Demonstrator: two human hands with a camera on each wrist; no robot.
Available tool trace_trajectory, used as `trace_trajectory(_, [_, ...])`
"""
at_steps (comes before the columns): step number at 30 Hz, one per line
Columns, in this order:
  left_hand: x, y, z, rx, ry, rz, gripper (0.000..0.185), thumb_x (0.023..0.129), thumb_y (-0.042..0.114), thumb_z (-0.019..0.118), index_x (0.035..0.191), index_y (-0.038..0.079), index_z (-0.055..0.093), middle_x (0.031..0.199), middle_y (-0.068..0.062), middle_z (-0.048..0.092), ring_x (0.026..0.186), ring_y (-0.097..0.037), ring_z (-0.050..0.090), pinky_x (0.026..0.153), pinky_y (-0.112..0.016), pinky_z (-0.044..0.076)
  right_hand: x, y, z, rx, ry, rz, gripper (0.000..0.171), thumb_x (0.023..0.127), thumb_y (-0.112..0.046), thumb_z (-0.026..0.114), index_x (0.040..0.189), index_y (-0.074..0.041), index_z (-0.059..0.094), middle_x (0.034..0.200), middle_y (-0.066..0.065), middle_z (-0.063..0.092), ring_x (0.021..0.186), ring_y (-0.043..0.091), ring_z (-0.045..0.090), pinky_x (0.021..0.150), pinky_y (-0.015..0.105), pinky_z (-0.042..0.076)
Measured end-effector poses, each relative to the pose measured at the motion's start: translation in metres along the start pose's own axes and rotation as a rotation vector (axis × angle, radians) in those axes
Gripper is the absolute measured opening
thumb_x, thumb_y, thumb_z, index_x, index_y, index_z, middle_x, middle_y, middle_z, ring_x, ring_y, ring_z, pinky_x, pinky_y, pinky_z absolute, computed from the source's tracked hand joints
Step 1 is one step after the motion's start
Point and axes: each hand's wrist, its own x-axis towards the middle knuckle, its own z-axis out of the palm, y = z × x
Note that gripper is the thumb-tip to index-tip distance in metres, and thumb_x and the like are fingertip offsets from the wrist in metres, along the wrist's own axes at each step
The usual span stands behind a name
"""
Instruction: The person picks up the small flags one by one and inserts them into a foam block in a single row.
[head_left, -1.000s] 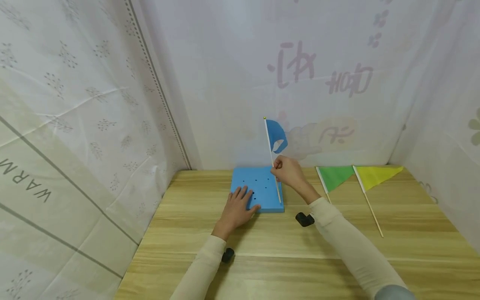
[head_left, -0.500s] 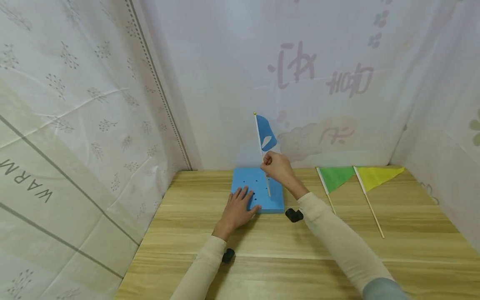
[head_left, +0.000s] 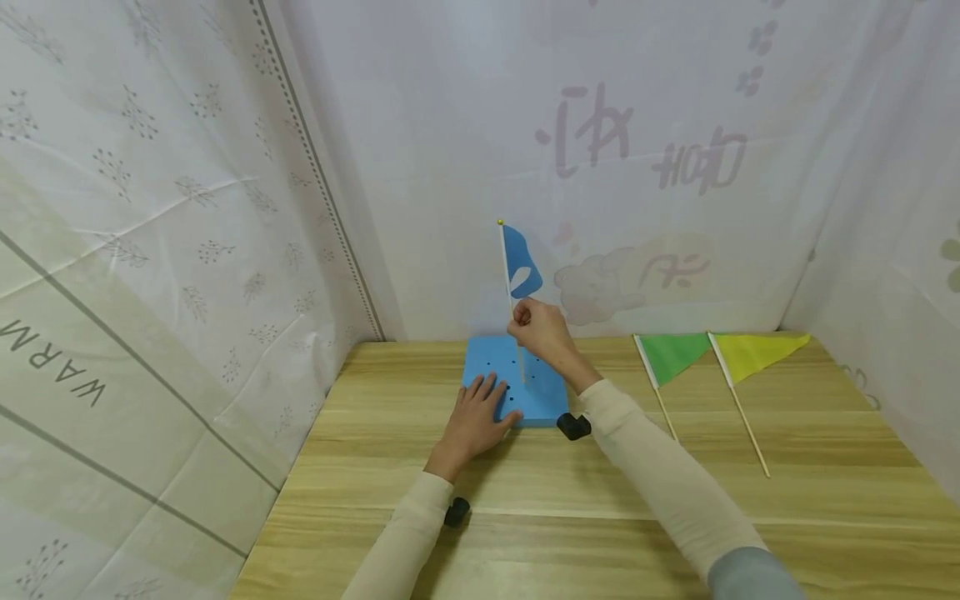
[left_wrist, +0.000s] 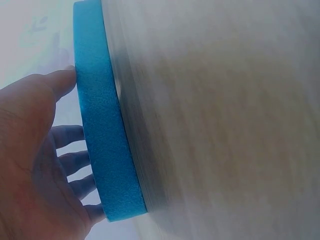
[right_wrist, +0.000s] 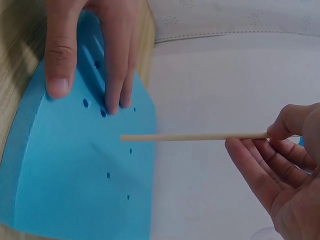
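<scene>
My left hand rests with spread, fairly straight fingers on a blue foam board that has several small holes in its top. In the left wrist view the thumb and fingertips meet the board's top face, beside its thick edge. A small blue flag with a white patch and a gold tip stands nearly upright over the board. Its thin wooden stick is pinched between the thumb and fingers of my right hand. In the right wrist view the stick's lower end is above the board, among the holes.
To the right on the wooden table lie a green pennant and a yellow pennant, each on a wooden stick. Printed fabric hangs behind the table and along both sides.
My right hand has carried the blue flag leftward over the board, from near its right edge toward the middle holes. The left hand has stayed in place.
</scene>
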Motion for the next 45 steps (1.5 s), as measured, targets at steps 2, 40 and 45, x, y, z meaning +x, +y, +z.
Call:
trace_trajectory(2, [0.000,0.000,0.000,-0.007,0.006,0.003,0.072,0.106,0.053,0.061,0.162,0.011,0.047,0.173,-0.015,0.034,0.162,-0.041,0.028,0.130,-0.066,0.024,0.002,0.000,0.002,0.002,0.003,0.001,0.008,0.102,-0.015,0.063,0.102,-0.008,0.066,0.098,0.012,0.074,0.075,0.020,0.077,0.066,0.033,0.060])
trace_trajectory(40, [0.000,-0.001,-0.001,0.001,0.005,0.025,0.070,0.107,0.051,0.061,0.161,0.010,0.048,0.172,-0.017,0.035,0.161,-0.043,0.030,0.128,-0.067,0.026,0.027,-0.008,0.055,-0.022,0.063,-0.153,0.004,0.103,-0.008,0.066,0.103,-0.005,0.069,0.100,0.013,0.075,0.094,0.027,0.074,0.082,0.042,0.062])
trace_trajectory(45, [0.000,-0.002,0.001,0.001,0.010,0.030,0.070,0.107,0.051,0.062,0.161,0.009,0.048,0.172,-0.017,0.036,0.161,-0.043,0.030,0.128,-0.067,0.026,0.029,-0.005,0.059,-0.026,0.060,-0.152,0.006,0.104,-0.008,0.065,0.104,-0.004,0.069,0.102,0.014,0.075,0.096,0.028,0.074,0.084,0.042,0.062])
